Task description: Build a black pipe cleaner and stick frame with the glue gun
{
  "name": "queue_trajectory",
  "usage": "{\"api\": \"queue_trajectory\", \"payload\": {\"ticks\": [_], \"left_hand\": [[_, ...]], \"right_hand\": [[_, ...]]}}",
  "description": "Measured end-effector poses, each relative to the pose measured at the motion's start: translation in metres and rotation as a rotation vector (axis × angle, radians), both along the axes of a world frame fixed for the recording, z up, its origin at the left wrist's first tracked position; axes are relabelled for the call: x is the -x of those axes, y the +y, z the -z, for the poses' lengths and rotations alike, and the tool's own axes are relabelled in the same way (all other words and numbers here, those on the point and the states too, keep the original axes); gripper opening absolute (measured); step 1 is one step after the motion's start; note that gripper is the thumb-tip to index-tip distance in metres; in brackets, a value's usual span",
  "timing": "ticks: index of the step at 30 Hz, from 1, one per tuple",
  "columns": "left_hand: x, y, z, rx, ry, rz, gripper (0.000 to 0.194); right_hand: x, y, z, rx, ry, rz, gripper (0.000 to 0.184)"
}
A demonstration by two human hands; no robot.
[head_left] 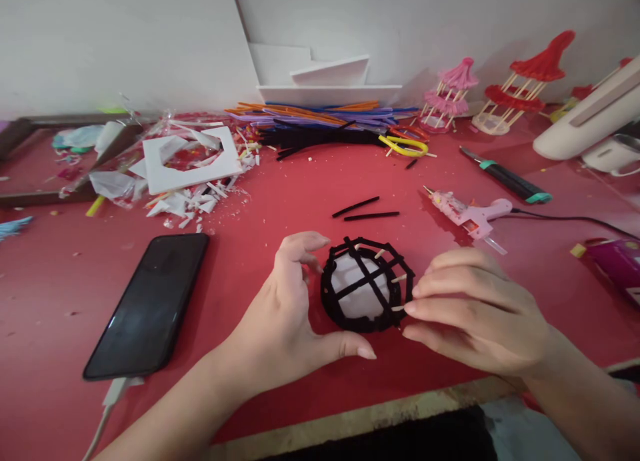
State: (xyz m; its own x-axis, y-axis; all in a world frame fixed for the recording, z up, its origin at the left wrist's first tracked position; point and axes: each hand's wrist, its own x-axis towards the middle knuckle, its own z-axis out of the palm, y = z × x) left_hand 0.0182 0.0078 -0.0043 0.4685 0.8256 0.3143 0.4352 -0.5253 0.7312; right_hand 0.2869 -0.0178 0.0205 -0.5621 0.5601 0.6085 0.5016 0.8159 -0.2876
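Note:
A round black frame of pipe cleaners (367, 276) with two crossed strips and short wooden sticks sits over a white disc (356, 282) on the red table. My left hand (287, 314) curves around its left side, thumb and fingers wide apart, with no grip on it. At the right edge of the frame, my right hand (475, 308) has its fingertips pinched on the black rim near a stick; the exact contact is partly hidden. Two loose black pipe cleaner pieces (371, 216) lie just beyond.
A pink glue gun (470, 213) and a utility knife (507, 178) lie right. A black phone (150, 304) on a cable lies left. Behind are foam scraps (190, 204), a cut-out foam board (230, 156), bundled pipe cleaners (320, 136) and pink (445, 98) and red (525, 81) tiered models.

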Motion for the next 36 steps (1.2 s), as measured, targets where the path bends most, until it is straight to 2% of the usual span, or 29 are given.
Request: {"api": "queue_trajectory", "payload": {"ticks": [4,7,11,13,17,19,21,22,24,25,27,30,33,36], "left_hand": [[0.001,0.0,0.002,-0.044,0.08,-0.032,0.104],[0.003,-0.001,0.004,-0.076,0.09,-0.065,0.102],[0.008,0.004,0.002,-0.077,0.043,-0.075,0.081],[0.009,0.008,0.0,-0.076,0.013,-0.091,0.066],[0.006,0.013,-0.001,-0.134,-0.007,-0.181,0.038],[0.003,0.013,-0.003,-0.159,-0.054,-0.265,0.025],[0.0,0.011,-0.009,-0.258,-0.073,-0.293,0.017],[-0.001,0.01,-0.014,-0.337,-0.054,-0.268,0.016],[-0.003,0.008,-0.026,-0.488,0.035,-0.13,0.019],[-0.005,0.008,-0.033,-0.51,0.086,-0.058,0.019],[-0.009,0.012,-0.047,-0.474,0.175,0.097,0.018],[-0.016,0.023,-0.062,-0.42,0.344,0.242,0.018],[-0.023,0.034,-0.072,-0.375,0.452,0.36,0.02],[-0.029,0.038,-0.079,-0.342,0.509,0.431,0.018]], "right_hand": [[0.0,0.0,0.007,0.051,0.012,0.043,0.008],[0.002,0.002,0.009,0.088,0.017,0.039,0.011],[-0.001,0.003,0.003,0.095,0.044,0.079,0.014],[-0.012,0.007,-0.001,0.072,0.067,0.21,0.013],[-0.06,0.025,0.005,0.089,0.035,0.684,0.01],[-0.09,0.037,0.015,0.114,-0.113,0.783,0.019],[-0.116,0.045,0.027,0.126,-0.188,0.797,0.034],[-0.124,0.047,0.032,0.14,-0.225,0.785,0.043],[-0.133,0.048,0.04,0.169,-0.281,0.744,0.055],[-0.135,0.048,0.042,0.177,-0.302,0.724,0.057],[-0.134,0.049,0.045,0.18,-0.325,0.695,0.056],[-0.131,0.053,0.044,0.168,-0.335,0.67,0.049],[-0.126,0.051,0.039,0.155,-0.329,0.61,0.033],[-0.111,0.034,0.035,0.105,-0.257,0.555,0.027]]}}
